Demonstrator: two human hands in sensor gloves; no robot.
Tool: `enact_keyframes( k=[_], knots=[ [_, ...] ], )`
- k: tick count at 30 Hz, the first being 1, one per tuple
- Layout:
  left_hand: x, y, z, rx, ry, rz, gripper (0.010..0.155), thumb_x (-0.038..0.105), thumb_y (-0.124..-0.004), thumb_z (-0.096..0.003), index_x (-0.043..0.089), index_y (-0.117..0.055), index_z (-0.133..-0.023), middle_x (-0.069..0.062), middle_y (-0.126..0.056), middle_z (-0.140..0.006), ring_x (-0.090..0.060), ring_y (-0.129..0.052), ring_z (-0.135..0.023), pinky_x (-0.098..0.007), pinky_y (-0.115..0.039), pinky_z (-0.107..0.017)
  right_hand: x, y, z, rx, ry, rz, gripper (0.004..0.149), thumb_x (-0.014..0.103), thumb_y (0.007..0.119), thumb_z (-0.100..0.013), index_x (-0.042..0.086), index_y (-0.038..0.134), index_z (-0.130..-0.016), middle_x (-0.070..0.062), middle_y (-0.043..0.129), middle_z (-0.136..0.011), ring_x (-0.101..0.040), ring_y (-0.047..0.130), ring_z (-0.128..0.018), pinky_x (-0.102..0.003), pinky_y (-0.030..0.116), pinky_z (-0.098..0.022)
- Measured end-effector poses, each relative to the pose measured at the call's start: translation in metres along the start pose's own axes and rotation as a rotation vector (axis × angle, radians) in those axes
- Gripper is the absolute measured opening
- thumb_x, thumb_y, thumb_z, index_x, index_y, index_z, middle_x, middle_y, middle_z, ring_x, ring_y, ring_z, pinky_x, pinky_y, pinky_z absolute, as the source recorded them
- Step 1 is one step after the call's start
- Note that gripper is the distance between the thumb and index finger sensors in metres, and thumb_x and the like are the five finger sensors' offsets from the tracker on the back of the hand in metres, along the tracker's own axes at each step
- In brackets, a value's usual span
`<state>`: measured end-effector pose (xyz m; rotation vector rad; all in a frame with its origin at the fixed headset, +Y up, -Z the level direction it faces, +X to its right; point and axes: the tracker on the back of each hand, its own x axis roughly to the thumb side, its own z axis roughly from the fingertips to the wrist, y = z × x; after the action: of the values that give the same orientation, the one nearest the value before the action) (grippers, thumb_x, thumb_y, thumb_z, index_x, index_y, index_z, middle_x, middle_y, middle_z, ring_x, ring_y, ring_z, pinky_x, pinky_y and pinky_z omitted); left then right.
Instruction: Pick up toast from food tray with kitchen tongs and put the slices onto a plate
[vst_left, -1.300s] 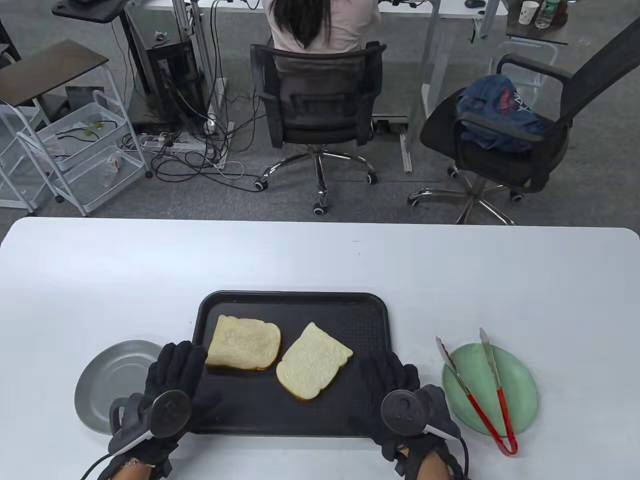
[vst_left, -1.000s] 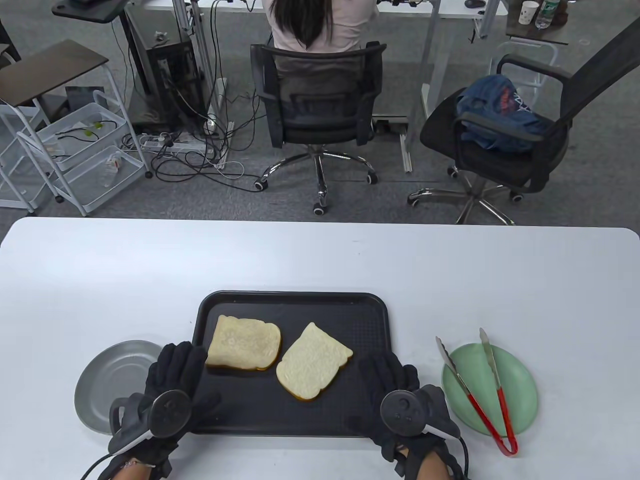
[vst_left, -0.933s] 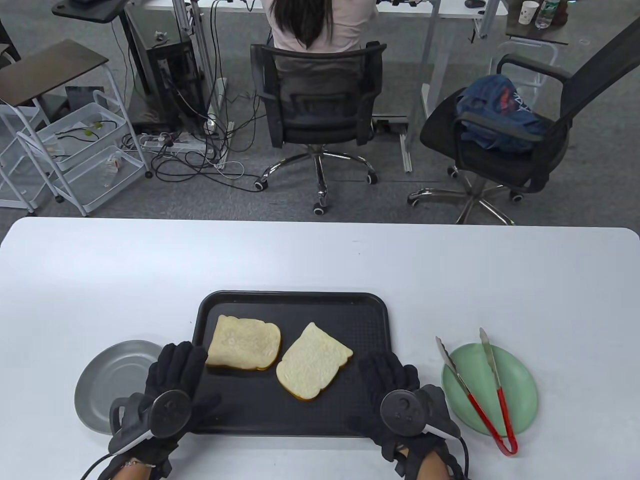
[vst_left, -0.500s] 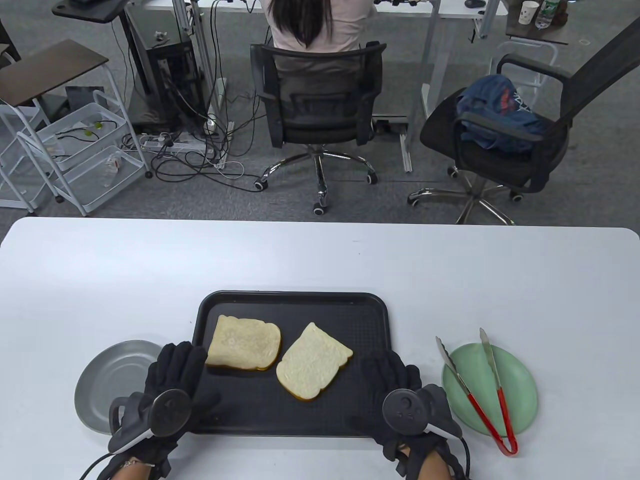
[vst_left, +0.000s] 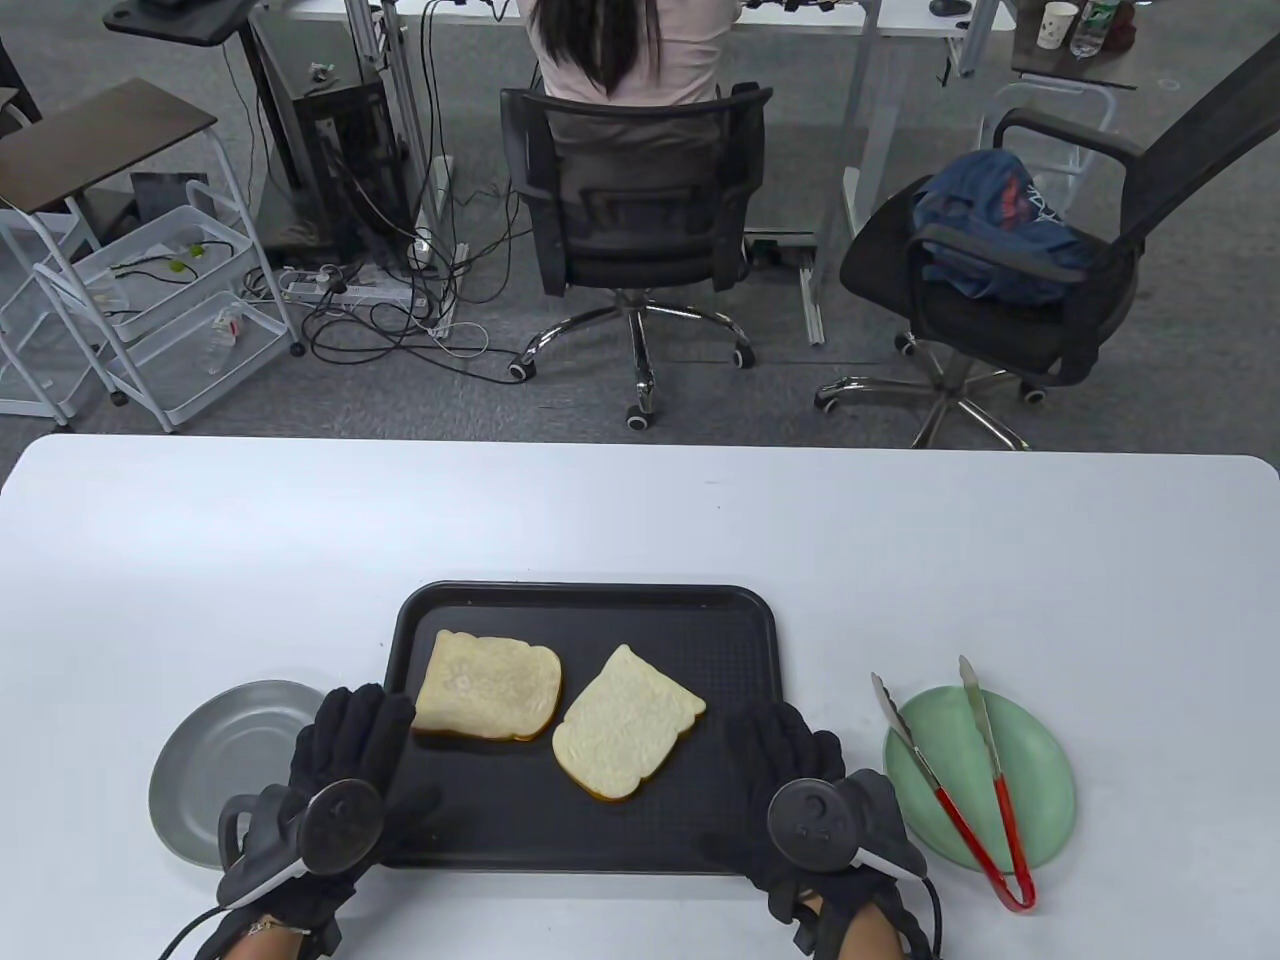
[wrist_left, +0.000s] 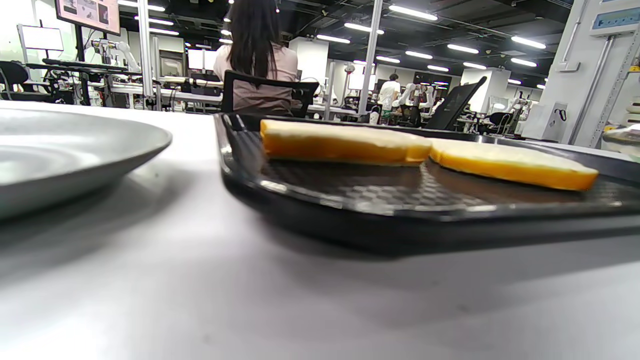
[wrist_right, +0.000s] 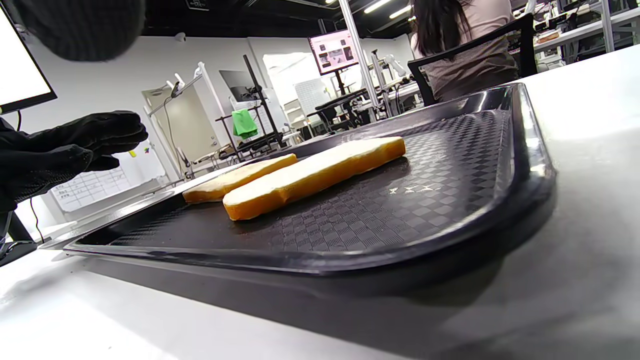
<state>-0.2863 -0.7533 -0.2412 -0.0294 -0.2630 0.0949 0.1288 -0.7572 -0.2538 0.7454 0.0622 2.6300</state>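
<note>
toast (vst_left: 560, 708) on tray (vst_left: 588, 610), tongs (vst_left: 955, 775) on right plate (vst_left: 1040, 780)

A white table (vst_left: 640, 520) carries a black tray (vst_left: 590, 603) near its front edge. Just left of the tray lies a grey metal plate (vst_left: 225, 735); to the right, set apart from the tray, lies a green plate (vst_left: 1040, 770). The red-handled tongs (vst_left: 990, 860) rest across the green plate, their looped end on the table.

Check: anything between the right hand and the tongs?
Nothing visible. The right hand rests open over the tray's near right corner, holding nothing. The tongs lie across the green plate just to its right, with only bare table between them. Both toast slices sit to the hand's left.
</note>
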Motion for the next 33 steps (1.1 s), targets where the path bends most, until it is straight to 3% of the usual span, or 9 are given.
enact_keyframes(
  k=[10, 15, 26, 33],
  knots=[
    [0.000, 0.000, 0.000, -0.004, 0.000, 0.000, 0.090, 0.070, -0.049, -0.0569, 0.021, -0.011, -0.122, -0.017, -0.013, -0.127, -0.049, -0.020, -0.115, -0.063, -0.037, -0.085, -0.005, -0.010, 0.004, -0.046, 0.019, -0.012, 0.106, 0.063, 0.076, -0.038, 0.004, 0.017, -0.103, -0.032, 0.019, -0.109, -0.060, 0.022, -0.097, -0.075, 0.026, -0.060],
    [0.000, 0.000, -0.001, -0.006, -0.001, 0.002, 0.090, 0.070, -0.049, -0.0569, 0.021, -0.011, -0.122, -0.017, -0.013, -0.127, -0.049, -0.020, -0.115, -0.063, -0.037, -0.085, -0.018, -0.029, 0.018, -0.147, 0.063, -0.007, 0.108, 0.062, 0.079, -0.037, 0.002, 0.018, -0.103, -0.034, 0.020, -0.108, -0.060, 0.025, -0.096, -0.068, 0.028, -0.063],
    [0.000, -0.002, -0.001, -0.014, -0.002, 0.005, 0.090, 0.070, -0.049, -0.0570, 0.021, -0.011, -0.122, -0.017, -0.013, -0.127, -0.049, -0.020, -0.115, -0.063, -0.037, -0.085, -0.059, -0.058, 0.052, -0.349, 0.276, 0.011, 0.110, 0.061, 0.082, -0.036, -0.003, 0.022, -0.102, -0.037, 0.025, -0.107, -0.062, 0.030, -0.094, -0.066, 0.031, -0.063],
    [0.000, -0.002, -0.001, -0.022, -0.002, 0.006, 0.090, 0.070, -0.049, -0.0571, 0.021, -0.012, -0.122, -0.017, -0.013, -0.127, -0.049, -0.020, -0.115, -0.064, -0.037, -0.085, -0.086, -0.067, 0.077, -0.415, 0.466, 0.000, 0.111, 0.058, 0.085, -0.036, -0.005, 0.022, -0.101, -0.039, 0.026, -0.106, -0.062, 0.031, -0.094, -0.066, 0.032, -0.062]
  ],
)
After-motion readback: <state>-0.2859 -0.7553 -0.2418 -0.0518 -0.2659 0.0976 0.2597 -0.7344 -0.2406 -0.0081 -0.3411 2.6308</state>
